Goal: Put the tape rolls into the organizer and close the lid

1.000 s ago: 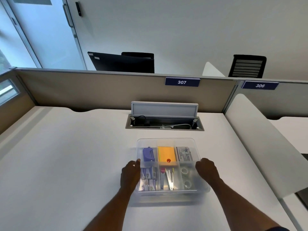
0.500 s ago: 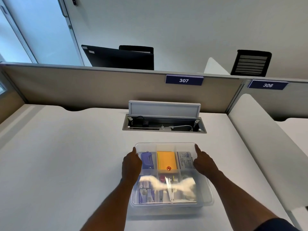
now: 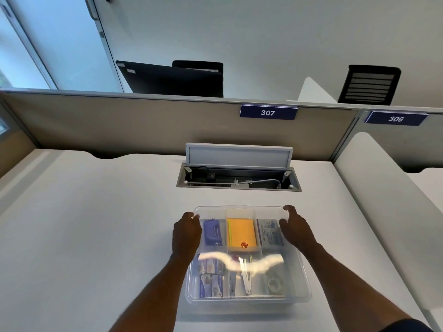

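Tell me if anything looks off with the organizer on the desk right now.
Nothing stands out. The clear lid sits squarely over the organizer, left hand and right hand on its far corners. A tape roll lies in the near right compartment.

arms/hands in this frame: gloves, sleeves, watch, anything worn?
Both are bare: no gloves, rings, watch or wristband visible on the left hand or the right hand. Forearms are uncovered up to the frame edge. The only clothing in view is a dark navy bit of fabric at the bottom right corner, by the right arm.
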Motion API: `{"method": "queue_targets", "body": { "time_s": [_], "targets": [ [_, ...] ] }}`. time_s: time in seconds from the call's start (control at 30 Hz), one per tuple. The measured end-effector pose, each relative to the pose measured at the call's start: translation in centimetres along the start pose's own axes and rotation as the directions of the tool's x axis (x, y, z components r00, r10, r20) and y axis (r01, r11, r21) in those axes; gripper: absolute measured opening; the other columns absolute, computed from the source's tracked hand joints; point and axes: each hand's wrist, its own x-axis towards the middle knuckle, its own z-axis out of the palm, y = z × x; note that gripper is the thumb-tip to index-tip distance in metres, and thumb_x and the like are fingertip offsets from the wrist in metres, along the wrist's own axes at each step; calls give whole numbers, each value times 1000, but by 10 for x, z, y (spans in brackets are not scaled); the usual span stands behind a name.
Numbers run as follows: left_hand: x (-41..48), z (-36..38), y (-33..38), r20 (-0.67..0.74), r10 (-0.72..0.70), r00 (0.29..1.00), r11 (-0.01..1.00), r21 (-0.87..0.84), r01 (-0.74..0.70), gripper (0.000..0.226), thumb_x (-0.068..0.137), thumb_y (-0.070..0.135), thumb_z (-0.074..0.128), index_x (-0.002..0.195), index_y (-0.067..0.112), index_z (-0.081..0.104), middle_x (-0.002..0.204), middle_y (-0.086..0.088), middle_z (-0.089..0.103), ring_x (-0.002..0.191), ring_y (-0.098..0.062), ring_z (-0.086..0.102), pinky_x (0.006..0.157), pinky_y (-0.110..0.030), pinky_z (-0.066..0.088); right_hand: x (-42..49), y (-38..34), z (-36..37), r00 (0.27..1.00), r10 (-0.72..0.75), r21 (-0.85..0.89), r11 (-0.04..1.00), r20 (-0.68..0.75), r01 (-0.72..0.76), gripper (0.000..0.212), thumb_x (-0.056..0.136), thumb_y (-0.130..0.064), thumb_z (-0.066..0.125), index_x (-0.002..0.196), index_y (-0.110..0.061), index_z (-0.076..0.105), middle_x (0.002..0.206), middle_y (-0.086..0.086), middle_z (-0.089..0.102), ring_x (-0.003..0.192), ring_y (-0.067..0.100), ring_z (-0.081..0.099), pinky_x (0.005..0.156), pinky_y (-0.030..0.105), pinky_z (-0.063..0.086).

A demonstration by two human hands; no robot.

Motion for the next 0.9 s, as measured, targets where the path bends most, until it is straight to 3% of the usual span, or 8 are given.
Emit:
{"method": "queue_targets", "body": {
  "time_s": [0.07,0.13,0.23,0.3,0.37,0.47,0.77,0.9],
  "targets": [
    [4,-2,2,14,-11,1000,1000,-8,11,33,96,24,48,115,-1,60,111,-19,69,104,-36,66,92,-41,51,6,-4,0,999,-3,34,999,-40,4,33,95,-22,45,127,-11,42,118,20,63,107,37,62,88,37,48],
    [8,-1,5,28,-12,1000,999,-41,13,37,96,20,49,128,1,54,125,-19,62,117,-35,59,101,-42,44,10,-7,1,999,-18,39,999,-27,19,40,98,-22,42,136,-10,40,135,18,54,122,35,53,102,41,43],
    [15,6,9,55,10,998,998,-63,-7,37,97,17,46,130,0,52,132,-18,57,123,-31,55,106,-38,40,18,-4,4,999,-51,26,998,-10,51,43,100,-22,38,142,-11,37,146,13,45,133,30,44,113,40,33],
    [20,11,11,47,19,999,998,-58,-16,36,98,17,46,128,0,53,130,-19,58,121,-30,57,105,-37,41,25,0,5,997,-69,3,998,-34,69,36,100,-18,38,133,-8,50,138,13,54,127,28,50,110,37,36],
    [23,13,12,25,22,999,998,-62,-21,34,97,17,48,125,-1,56,127,-18,60,117,-29,60,102,-36,43,29,2,6,995,-70,11,997,-72,71,29,99,-14,39,115,-7,62,120,14,66,111,28,60,96,31,44],
    [26,16,9,5,8,1000,997,-71,-8,32,96,16,50,122,0,59,123,-18,63,113,-29,63,99,-35,45,32,7,9,992,-70,18,997,-108,72,26,98,-13,41,103,-8,66,105,11,71,96,27,63,81,23,42],
    [25,18,9,1,16,1000,999,-47,-16,31,96,17,49,121,0,59,121,-17,64,111,-29,63,98,-36,46,36,7,1,996,-78,-3,997,-41,78,28,97,-15,41,108,-11,67,111,9,71,103,26,62,90,28,44],
    [24,14,12,102,7,995,1000,-29,-4,41,98,26,45,130,2,52,133,-15,57,124,-28,54,106,-36,39,31,-4,0,999,-38,-69,997,-25,36,38,99,-28,39,126,-6,54,129,15,60,118,31,55,101,38,43]
  ]
}}
